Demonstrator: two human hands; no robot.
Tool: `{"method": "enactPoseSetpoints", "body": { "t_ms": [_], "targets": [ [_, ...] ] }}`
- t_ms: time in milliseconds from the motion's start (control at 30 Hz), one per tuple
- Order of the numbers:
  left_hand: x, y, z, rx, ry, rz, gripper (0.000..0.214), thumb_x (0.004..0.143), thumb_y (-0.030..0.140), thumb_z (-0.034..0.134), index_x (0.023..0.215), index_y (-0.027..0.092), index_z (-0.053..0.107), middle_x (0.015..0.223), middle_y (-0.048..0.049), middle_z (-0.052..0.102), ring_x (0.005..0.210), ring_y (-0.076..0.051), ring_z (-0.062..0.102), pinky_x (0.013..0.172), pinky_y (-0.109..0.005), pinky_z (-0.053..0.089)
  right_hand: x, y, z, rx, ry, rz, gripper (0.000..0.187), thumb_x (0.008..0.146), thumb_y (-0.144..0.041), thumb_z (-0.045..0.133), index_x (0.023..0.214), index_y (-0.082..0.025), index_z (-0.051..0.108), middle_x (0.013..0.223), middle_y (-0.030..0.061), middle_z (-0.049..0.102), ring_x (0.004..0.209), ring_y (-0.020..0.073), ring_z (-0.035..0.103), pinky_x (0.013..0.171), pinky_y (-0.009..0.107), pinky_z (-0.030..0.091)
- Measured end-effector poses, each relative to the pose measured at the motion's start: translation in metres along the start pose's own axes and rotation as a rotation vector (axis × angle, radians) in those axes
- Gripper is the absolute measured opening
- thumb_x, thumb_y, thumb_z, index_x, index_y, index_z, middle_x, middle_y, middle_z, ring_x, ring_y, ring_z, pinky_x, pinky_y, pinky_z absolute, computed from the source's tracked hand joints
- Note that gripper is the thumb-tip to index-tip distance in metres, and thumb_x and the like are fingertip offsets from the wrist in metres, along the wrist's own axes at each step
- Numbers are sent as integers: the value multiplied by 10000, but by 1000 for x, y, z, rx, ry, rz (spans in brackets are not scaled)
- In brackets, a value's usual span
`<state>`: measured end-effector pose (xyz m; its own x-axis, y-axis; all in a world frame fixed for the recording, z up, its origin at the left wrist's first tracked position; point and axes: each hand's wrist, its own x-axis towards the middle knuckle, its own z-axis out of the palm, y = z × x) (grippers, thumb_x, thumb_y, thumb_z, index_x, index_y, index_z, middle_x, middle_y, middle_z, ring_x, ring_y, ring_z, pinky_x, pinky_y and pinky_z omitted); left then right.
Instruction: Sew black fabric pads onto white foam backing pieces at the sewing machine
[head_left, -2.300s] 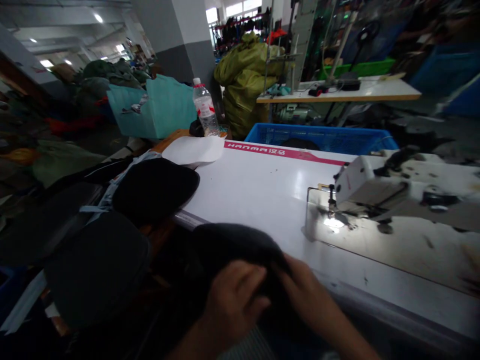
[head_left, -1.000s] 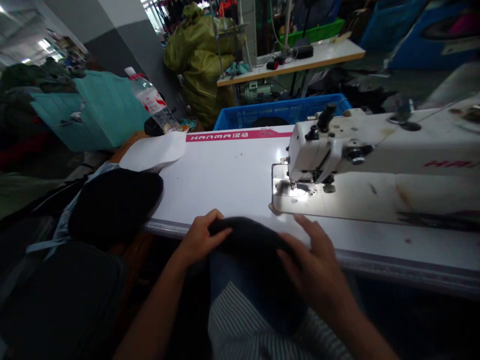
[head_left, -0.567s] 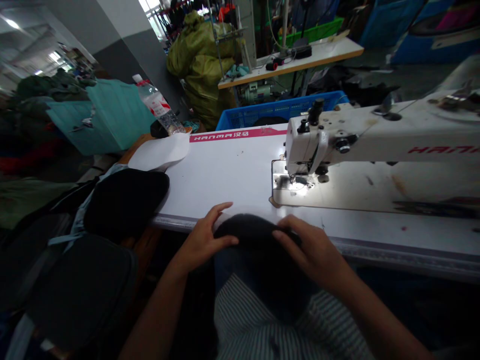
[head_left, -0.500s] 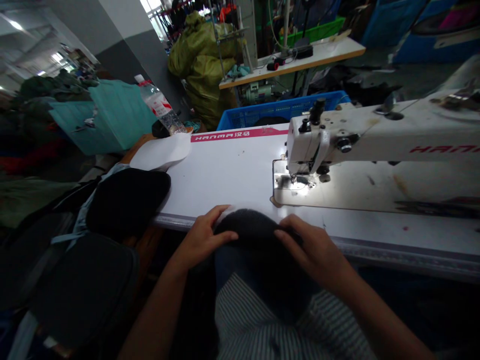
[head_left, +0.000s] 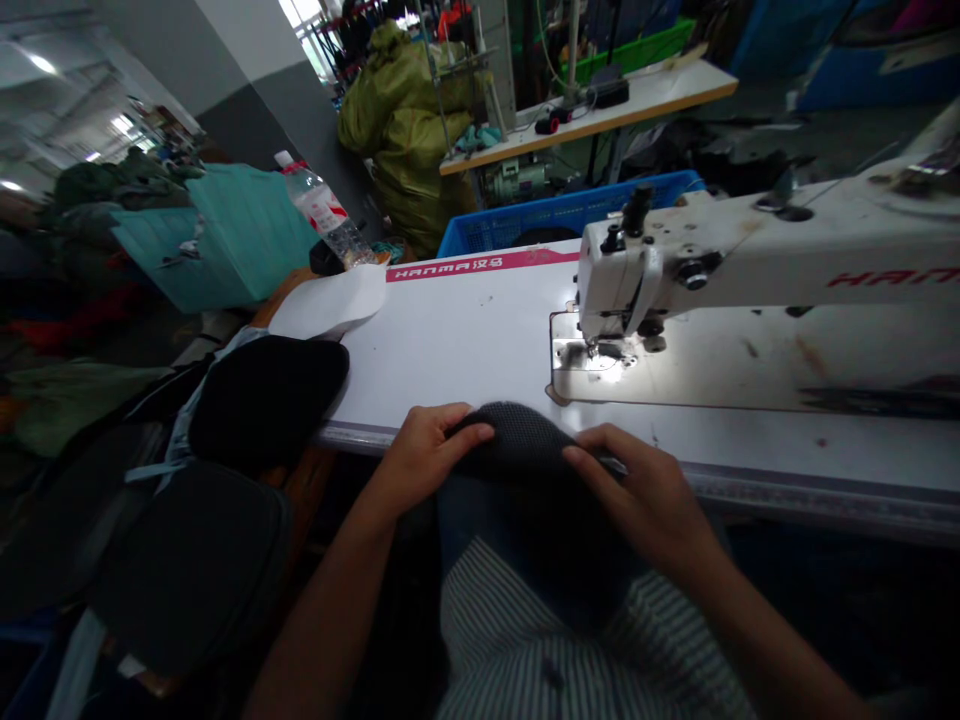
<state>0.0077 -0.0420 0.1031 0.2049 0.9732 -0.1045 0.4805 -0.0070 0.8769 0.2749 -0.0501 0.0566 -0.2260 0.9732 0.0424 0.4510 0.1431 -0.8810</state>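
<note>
Losing the lower part of the black mesh piece [head_left: 517, 425] in deep shadow, missing several hidden fingers of the left hand [head_left: 424, 455] and right hand [head_left: 651, 488]. Losing the sewing machine [head_left: 742, 250] past the right edge, cutting short its red lettering [head_left: 889, 279]. Not identifying the blurred dark object [head_left: 885, 399] on the machine bed [head_left: 750, 372]. Not reading the tiny bottle label [head_left: 325, 211]. Seeing just the upper blue crate [head_left: 480, 228] beyond the tabletop [head_left: 450, 340].

Left fingers [head_left: 450, 411] and right fingers [head_left: 616, 438] pinch, forearms [head_left: 335, 590] converging.
</note>
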Motion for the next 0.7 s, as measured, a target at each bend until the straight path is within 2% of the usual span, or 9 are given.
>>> {"method": "enactPoseSetpoints", "body": {
  "t_ms": [67,167,267,467,700],
  "targets": [
    [0,4,1,6,25,28,242,941,424,701,908,193,764,809,5,722,744,-141,634,671,-235,467,0,-1,2,3,13,10,220,960,-445,608,886,-254,689,832,-14,718,735,168,659,688,293,474],
    [1,10,4,18,129,86,185,897,359,765,1023,226,785,954,-6,781,880,-167,698,807,-263,517,2,-4,4,6,34,7,214,956,-440,619,878,-251,682,824,-14,716,728,164,658,687,287,473],
    [2,13,7,19,170,88,145,911,352,747,961,225,795,879,3,783,824,-158,705,760,-253,526,3,-7,4,8,56,-11,207,955,-432,622,874,-248,676,818,-12,714,729,166,658,691,285,476],
    [3,11,10,-20,202,30,198,894,391,750,874,198,792,800,-7,775,753,-162,697,681,-246,530,2,-8,3,-12,90,-26,205,963,-427,621,873,-246,657,813,-6,709,731,168,658,686,284,483],
    [3,5,9,-49,298,31,253,872,446,767,839,197,786,774,-7,762,713,-159,682,644,-237,536,3,-8,0,-41,66,-68,187,973,-416,607,914,-249,670,867,13,726,773,181,674,732,306,521]
  ]
}}
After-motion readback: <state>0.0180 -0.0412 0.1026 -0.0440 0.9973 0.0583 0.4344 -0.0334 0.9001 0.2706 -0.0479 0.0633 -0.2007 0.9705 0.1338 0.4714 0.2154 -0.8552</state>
